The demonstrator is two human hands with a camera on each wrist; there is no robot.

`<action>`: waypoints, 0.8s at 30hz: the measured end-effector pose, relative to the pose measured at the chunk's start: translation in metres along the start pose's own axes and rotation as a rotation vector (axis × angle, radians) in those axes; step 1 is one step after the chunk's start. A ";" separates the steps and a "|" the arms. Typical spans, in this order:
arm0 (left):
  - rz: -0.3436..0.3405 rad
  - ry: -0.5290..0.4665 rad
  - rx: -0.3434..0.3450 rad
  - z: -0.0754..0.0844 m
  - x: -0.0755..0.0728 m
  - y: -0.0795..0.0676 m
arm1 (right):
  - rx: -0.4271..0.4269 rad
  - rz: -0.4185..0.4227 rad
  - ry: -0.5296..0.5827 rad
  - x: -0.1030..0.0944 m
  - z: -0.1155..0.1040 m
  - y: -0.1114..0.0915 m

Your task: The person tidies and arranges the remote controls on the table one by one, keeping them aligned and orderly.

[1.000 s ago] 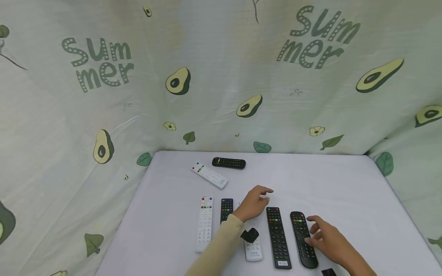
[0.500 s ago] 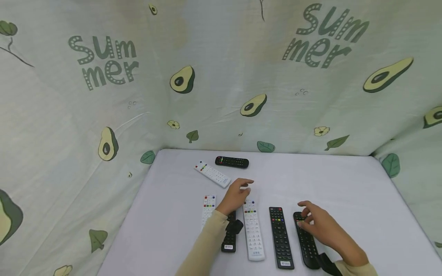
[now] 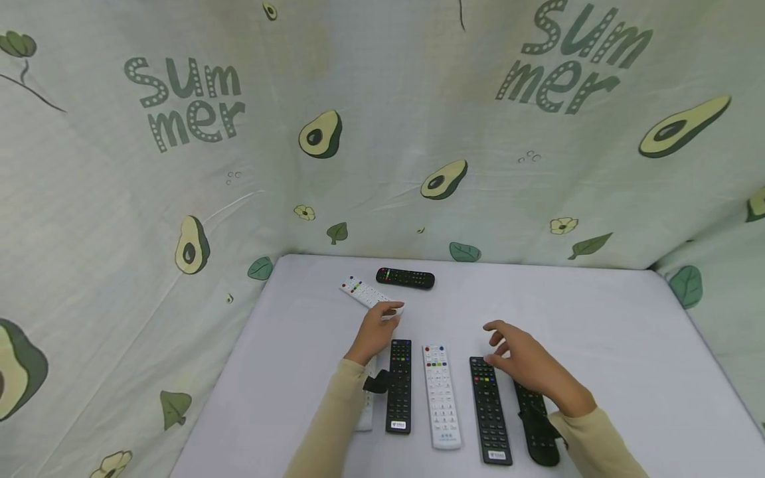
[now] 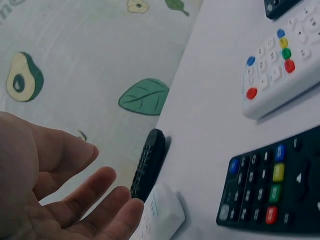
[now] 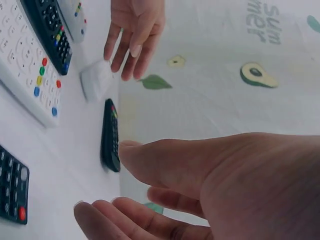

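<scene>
My left hand (image 3: 374,333) hovers at the near end of a slanted white remote control (image 3: 362,291), its fingers loosely bent around nothing. In the left wrist view, the thumb and fingers of the left hand (image 4: 65,185) are apart. Over the upper ends of a black remote control (image 3: 491,418) and a rounded black remote control (image 3: 540,446) is my right hand (image 3: 526,358), also holding nothing. To their left lie a white remote control (image 3: 442,405) and another black remote control (image 3: 399,392). The left forearm mostly hides a further white remote control (image 3: 366,419).
A black remote control (image 3: 405,278) lies crosswise near the back edge of the white table (image 3: 568,305). Behind and beside the table hangs a printed cloth (image 3: 370,79) with avocados and leaves.
Both hands have moved left and slightly away from me: the left from the middle white remote control to the slanted one, the right up from the rounded black one. The remote controls stay in place.
</scene>
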State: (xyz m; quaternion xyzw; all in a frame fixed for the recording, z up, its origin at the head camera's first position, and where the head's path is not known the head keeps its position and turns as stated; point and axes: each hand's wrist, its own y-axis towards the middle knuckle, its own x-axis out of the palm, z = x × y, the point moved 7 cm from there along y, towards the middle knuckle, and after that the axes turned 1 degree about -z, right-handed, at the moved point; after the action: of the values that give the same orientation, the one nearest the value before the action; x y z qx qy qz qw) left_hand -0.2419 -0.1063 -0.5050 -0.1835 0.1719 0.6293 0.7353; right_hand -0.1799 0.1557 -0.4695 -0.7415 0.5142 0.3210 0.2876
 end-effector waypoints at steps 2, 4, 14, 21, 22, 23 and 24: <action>0.025 -0.002 -0.018 -0.008 -0.008 0.001 | -0.013 -0.009 0.006 0.003 -0.005 0.007; 0.052 -0.003 -0.034 -0.016 -0.017 0.002 | -0.026 -0.016 0.021 0.007 -0.011 0.014; 0.172 0.000 -0.088 -0.042 -0.055 0.007 | -0.080 -0.022 0.063 0.028 -0.035 0.048; 0.244 0.007 -0.122 -0.064 -0.076 0.013 | -0.111 -0.021 0.077 0.042 -0.045 0.071; 0.249 0.011 -0.127 -0.067 -0.078 0.013 | -0.110 -0.022 0.081 0.044 -0.046 0.074; 0.255 0.013 -0.128 -0.070 -0.081 0.014 | -0.110 -0.023 0.083 0.047 -0.047 0.078; 0.259 0.010 -0.130 -0.073 -0.083 0.015 | -0.106 -0.023 0.083 0.050 -0.047 0.082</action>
State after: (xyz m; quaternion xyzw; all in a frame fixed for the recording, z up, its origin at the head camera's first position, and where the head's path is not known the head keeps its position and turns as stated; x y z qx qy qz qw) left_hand -0.2710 -0.2114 -0.5291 -0.2099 0.1567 0.7279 0.6336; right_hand -0.2356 0.0662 -0.4861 -0.7741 0.4994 0.3135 0.2303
